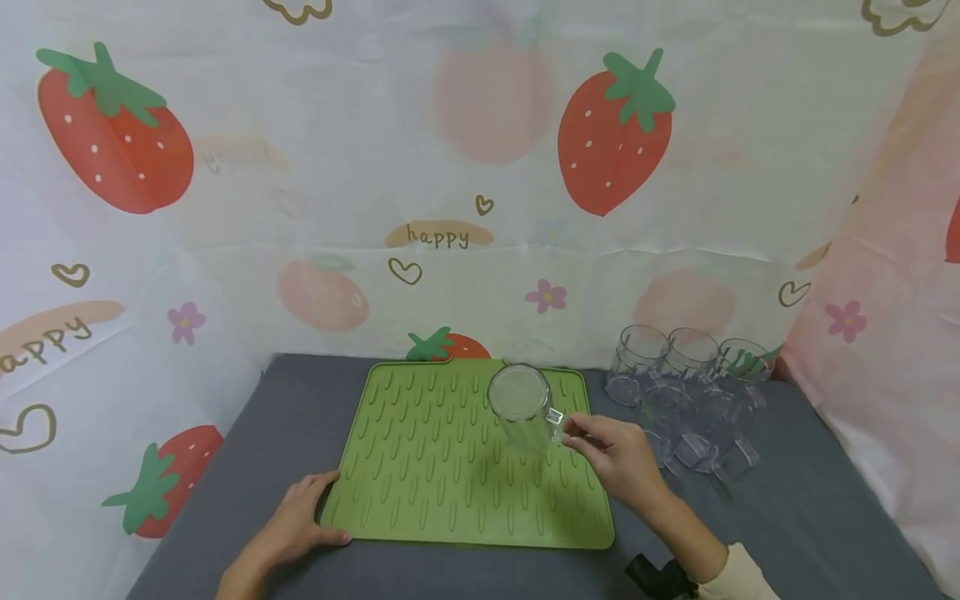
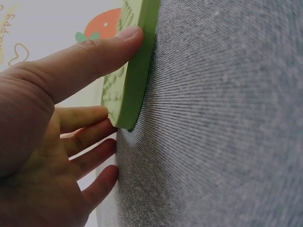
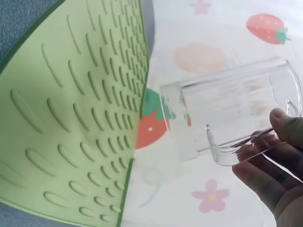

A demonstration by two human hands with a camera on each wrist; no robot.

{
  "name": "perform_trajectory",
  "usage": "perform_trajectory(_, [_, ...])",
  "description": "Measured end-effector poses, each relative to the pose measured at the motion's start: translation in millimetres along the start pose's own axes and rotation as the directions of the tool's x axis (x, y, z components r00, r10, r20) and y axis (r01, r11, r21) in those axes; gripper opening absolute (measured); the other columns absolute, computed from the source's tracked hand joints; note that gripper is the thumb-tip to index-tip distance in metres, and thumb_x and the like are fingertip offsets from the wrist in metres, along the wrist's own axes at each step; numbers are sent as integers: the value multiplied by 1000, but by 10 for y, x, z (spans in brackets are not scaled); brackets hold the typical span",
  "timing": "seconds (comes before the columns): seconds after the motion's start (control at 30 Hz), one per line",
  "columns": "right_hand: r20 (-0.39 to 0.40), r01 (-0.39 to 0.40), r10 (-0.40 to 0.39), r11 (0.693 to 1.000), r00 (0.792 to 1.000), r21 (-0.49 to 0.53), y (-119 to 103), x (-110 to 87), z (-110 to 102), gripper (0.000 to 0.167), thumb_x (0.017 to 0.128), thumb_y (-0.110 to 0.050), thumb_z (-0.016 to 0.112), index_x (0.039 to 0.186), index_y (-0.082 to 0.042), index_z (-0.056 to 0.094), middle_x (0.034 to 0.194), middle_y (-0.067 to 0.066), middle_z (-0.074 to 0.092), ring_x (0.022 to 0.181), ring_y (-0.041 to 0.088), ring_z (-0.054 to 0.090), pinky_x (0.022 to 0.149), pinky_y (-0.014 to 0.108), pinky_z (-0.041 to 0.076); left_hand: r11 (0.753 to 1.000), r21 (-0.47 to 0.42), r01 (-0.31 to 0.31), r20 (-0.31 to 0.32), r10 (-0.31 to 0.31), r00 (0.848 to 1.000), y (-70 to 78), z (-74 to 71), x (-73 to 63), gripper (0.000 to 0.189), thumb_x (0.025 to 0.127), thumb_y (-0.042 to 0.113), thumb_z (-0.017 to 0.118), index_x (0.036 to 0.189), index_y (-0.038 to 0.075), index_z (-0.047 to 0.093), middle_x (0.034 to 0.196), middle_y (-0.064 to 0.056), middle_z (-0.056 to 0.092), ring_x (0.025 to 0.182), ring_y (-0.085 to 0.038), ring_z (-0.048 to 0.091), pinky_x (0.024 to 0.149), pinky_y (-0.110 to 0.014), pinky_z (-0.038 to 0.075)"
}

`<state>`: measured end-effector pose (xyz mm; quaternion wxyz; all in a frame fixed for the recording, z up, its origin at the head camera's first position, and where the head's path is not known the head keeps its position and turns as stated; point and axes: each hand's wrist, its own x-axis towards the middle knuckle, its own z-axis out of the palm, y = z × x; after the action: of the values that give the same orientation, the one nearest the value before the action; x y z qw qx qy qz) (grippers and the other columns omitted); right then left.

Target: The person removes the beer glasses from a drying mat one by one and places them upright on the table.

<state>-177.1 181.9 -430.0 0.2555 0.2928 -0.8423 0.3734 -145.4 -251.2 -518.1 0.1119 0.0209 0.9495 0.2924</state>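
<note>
A clear mug (image 1: pixel 519 396) hangs over the right half of the green drying mat (image 1: pixel 420 467), and in the right wrist view a gap shows between the two. My right hand (image 1: pixel 618 454) pinches its handle (image 3: pixel 227 153) between thumb and fingers. At the mat's front left corner is my left hand (image 1: pixel 296 517). Its thumb (image 2: pixel 102 54) lies on the mat's front edge, while the outstretched index finger reaches the left side. The other fingers fan out beside the corner, near the grey cloth.
Several clear mugs (image 1: pixel 690 358) stand in a cluster at the back right, handles toward the front. Grey cloth (image 1: pixel 810 517) covers the table. A strawberry-print curtain (image 1: pixel 337 167) closes off the back and sides. Some black object (image 1: pixel 660 575) sits by the right wrist.
</note>
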Motion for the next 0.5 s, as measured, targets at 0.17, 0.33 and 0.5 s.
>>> perform_trajectory(0.17, [0,103,-104,993,995,-55,-4,27,-18,25,71,5,79,93,-6,74,82,4,73,68,12,68,59,10,50,1000,-1,5,9,-5,1000,8,-5,7,99,64,34,90,142,-6,43,136,-26,47,128,-46,40,99,-62,39])
perform_trajectory(0.33, [-26,190,-194,977,981,-102,-16,58,-29,31,67,5,81,96,-1,75,84,5,74,71,15,70,61,12,51,1000,4,17,26,-17,1000,23,-11,17,100,65,35,90,143,-5,42,137,-26,46,129,-47,39,100,-63,39])
perform_trajectory(0.5, [-36,250,-254,963,966,-97,-17,89,-22,35,64,8,81,98,2,75,86,8,74,72,17,70,61,13,52,1000,15,28,34,-28,999,45,-21,10,99,65,35,89,142,-6,42,137,-27,46,129,-47,39,100,-63,39])
